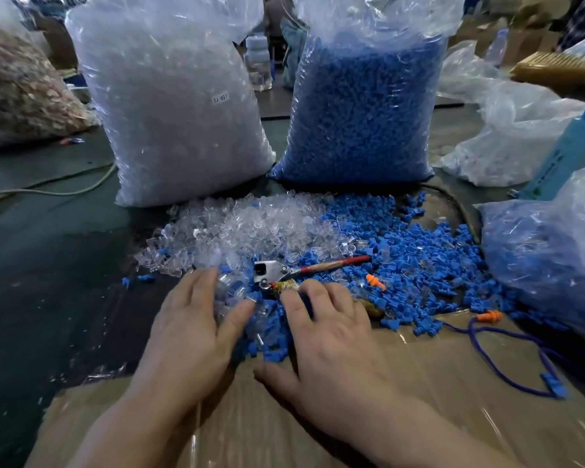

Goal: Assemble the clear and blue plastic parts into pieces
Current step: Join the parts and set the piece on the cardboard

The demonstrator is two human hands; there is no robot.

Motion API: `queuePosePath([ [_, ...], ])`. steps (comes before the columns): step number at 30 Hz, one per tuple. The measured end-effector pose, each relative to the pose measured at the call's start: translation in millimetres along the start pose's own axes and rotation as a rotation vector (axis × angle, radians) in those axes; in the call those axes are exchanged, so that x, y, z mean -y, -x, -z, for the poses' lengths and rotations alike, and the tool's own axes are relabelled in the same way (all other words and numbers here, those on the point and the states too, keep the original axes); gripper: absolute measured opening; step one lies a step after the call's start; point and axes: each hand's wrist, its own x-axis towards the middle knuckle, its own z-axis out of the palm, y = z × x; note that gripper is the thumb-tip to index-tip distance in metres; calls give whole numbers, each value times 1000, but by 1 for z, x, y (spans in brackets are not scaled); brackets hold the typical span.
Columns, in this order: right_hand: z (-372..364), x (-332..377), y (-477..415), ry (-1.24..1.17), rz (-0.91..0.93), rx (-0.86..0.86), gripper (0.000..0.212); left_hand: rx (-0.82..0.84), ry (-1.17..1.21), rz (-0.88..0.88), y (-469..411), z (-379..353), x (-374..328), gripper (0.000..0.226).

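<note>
Palm-down, left hand (190,329) and right hand (328,336) press loose parts (271,319), fingers (296,307) spread, empty; I count one clear-parts bag (176,106), one blue-parts bag (362,106).

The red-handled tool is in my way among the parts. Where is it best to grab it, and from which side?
Take the red handle from above, toward its right end. It lies flat and uncovered on top of the blue parts, with room around it, while the other handle is partly covered by the right hand.
</note>
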Motion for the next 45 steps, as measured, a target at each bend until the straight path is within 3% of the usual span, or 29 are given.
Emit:
queuePosePath([
  [4, 6, 4, -2, 32, 18, -9, 77, 61, -31, -73, 5, 4, -17, 108],
  [7, 15, 0, 6, 71, 8, 11, 79, 41, -32, -62, 9, 17, -18, 106],
  [10, 28, -8, 18, 134, -67, 18, 83, -14, -201, 36, 22, 39, -6, 117],
  [13, 34, -10, 26, 103, -117, 113, 81, 74, -333, 161, 38, 50, -6, 136],
  [16, 32, -6, 23, 48, -80, 118, 69, 151, -327, 165, 45, 38, -15, 121],
  [23, 11, 7, -4, -56, -6, -12, 25, 42, -216, 24, 33, 18, -37, 70],
  [28, -6, 4, -7, -97, 34, -137, 29, -76, -22, -104, 38, 10, -41, 35],
  [32, -4, 0, -7, -170, 68, -144, 16, -137, 122, -109, 40, 6, -33, 29],
  [41, 7, -1, -12, -333, 69, -121, 15, -263, 186, -221, 34, -2, -31, 28],
  [45, 10, -6, -11, -473, -15, -142, 13, -292, 324, -121, 35, -2, -30, 30],
])
